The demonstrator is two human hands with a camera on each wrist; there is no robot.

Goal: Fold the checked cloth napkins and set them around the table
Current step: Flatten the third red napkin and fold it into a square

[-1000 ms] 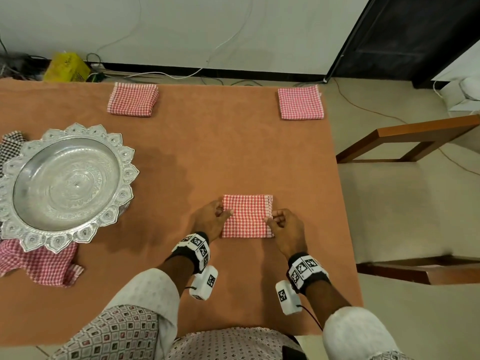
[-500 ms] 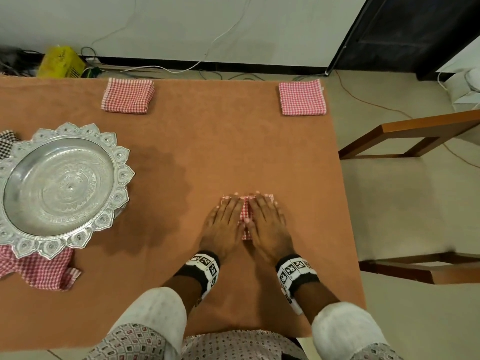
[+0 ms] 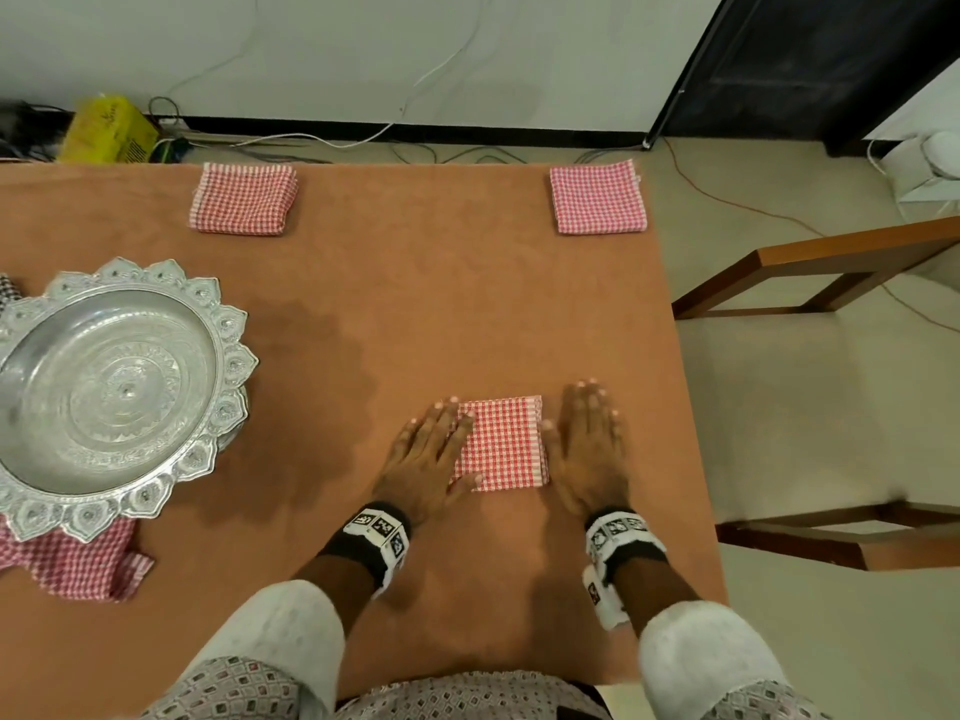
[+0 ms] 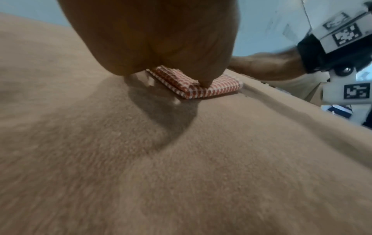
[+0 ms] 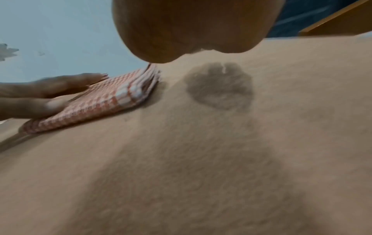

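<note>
A folded red-and-white checked napkin lies flat near the table's front right. My left hand lies flat with straight fingers over its left edge; in the left wrist view the thumb touches the napkin. My right hand lies flat on the orange tablecloth just right of the napkin, thumb at its edge. Two more folded checked napkins sit at the far edge, one at left and one at the far right corner.
A large ornate silver tray stands at the left on an unfolded red checked cloth. A dark checked cloth peeks out behind it. A wooden chair stands right of the table. Cables and a yellow bag lie on the floor beyond.
A second ago both hands pinched the napkin's side edges. Then they pressed flat together on top of it. Now they have slid apart, left and right, to its two sides.
</note>
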